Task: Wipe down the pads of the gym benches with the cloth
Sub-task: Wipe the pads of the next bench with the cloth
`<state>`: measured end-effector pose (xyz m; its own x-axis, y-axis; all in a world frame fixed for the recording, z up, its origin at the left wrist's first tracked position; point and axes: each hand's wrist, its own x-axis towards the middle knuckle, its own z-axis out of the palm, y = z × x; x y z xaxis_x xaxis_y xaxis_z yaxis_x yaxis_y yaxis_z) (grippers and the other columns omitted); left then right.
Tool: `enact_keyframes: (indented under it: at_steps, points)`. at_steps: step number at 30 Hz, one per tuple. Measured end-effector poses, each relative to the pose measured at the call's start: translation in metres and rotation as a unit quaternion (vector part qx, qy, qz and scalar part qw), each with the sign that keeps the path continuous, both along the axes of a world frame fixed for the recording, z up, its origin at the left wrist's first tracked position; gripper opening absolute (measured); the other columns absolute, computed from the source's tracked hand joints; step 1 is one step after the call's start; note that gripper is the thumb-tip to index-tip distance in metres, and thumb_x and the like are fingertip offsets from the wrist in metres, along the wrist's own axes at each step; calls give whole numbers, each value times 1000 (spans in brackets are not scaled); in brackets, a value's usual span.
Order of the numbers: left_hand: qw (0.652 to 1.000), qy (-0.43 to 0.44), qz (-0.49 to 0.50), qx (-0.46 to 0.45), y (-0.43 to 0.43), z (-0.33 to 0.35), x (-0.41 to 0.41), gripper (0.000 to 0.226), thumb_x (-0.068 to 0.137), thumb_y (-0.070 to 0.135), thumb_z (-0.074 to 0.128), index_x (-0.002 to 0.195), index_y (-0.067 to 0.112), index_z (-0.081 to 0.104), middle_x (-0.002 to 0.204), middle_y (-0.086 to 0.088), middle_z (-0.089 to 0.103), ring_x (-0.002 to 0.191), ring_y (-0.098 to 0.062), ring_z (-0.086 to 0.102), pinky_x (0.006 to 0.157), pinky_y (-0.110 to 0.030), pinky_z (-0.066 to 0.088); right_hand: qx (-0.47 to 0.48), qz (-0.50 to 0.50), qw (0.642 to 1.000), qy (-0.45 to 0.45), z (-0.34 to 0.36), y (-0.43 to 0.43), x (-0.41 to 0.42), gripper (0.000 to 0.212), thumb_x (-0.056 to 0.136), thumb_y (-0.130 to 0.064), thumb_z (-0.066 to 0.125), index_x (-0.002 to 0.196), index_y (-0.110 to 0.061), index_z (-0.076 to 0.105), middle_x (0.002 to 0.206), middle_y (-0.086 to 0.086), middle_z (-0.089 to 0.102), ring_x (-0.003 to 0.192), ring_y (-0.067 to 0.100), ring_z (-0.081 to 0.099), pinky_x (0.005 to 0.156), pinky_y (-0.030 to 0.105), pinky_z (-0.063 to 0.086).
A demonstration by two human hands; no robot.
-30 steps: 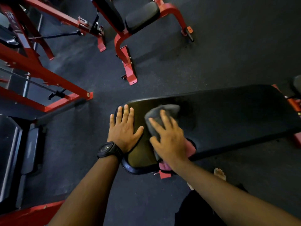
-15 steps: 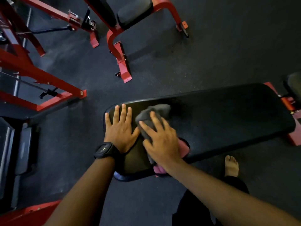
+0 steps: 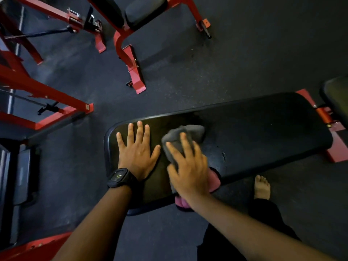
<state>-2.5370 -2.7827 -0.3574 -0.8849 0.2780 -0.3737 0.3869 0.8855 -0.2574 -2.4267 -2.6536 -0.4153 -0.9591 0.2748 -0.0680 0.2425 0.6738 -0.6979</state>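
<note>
To the right of my right hand, the black pad runs open across the middle of the frame. On the left, my left hand lies flat on the pad just beside the cloth, barring that way. At the right edge, a red frame and a second pad close off the end. At upper left, a red bench stands well apart across open floor.

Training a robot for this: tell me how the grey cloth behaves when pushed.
The cloth looks soft and floppy: bunched in folds under the right hand, it will likely crumple rather than slide flat. It seems light. The pad looks smooth and shiny, so it probably glides easily.
</note>
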Motion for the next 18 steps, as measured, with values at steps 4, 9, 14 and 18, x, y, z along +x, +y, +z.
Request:
enact_keyframes:
  at_steps: [4,9,14,18]
  points:
    - [1000,4,-3,-15,7,-1,0,75,98,61,11,159,20,0,167,-4,-6,153,-28,-10,118,-62,-6,5,100,995,20,-7,24,-74,65,90,-44,55,151,-47,32,168,-3,12,146,32,24,103,53,39]
    - [1000,18,3,-8,10,-4,0,76,97,61,18,159,19,5,167,-5,-2,153,-28,-8,117,-62,-4,-16,-29,994,-101,-30,78,-93,66,96,-47,51,155,-46,21,168,0,6,150,31,18,107,58,39]
    - [1000,15,1,-9,13,-8,2,76,98,62,17,159,20,4,167,-5,-3,153,-28,-8,116,-65,-5,5,-83,996,-34,-18,37,10,62,87,-44,43,148,-39,43,164,3,27,143,34,36,98,54,47]
    - [1000,4,22,-5,26,-9,-2,69,101,55,16,159,21,2,167,-4,-5,153,-28,-9,115,-70,-3,-4,51,998,47,-10,15,-30,60,88,-43,52,147,-42,44,165,0,26,142,33,36,97,50,43]
